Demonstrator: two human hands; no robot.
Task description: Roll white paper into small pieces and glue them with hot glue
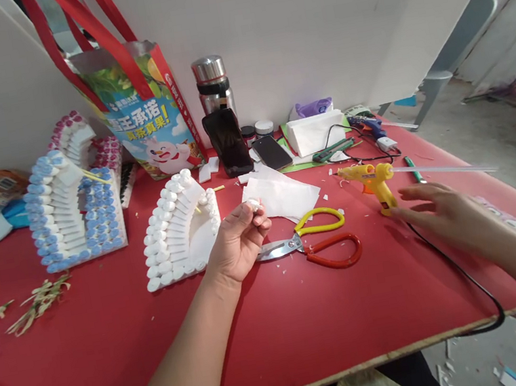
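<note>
Because the part is so tiny, the left hand (240, 236) pinches a small white piece (254, 205) between thumb and fingertips, likely for fine control. Piece is held up near the middle of the desk (167, 355), seen against the white paper (283, 194).

Right hand (451, 212) is spread and grips nothing; its fingers are right at the handle of the yellow glue gun (373, 182). Contact: can't tell. Gun's handle is on the right hand's side, nozzle pointing left, probably for a quick grab. Clear glue stick (443, 169) pokes out the back; black cord (456, 271) loops over the desk's near edge, leaving the middle free.

Scissors (313, 240) lie between the hands, handles rightward, presumably for easy pickup. White curved model (163, 249) sits just left of the left hand, blue-and-white model (101, 207) farther left. Behind: upright phone (228, 142) in front of a flask (210, 75), which seems to prop it.
</note>
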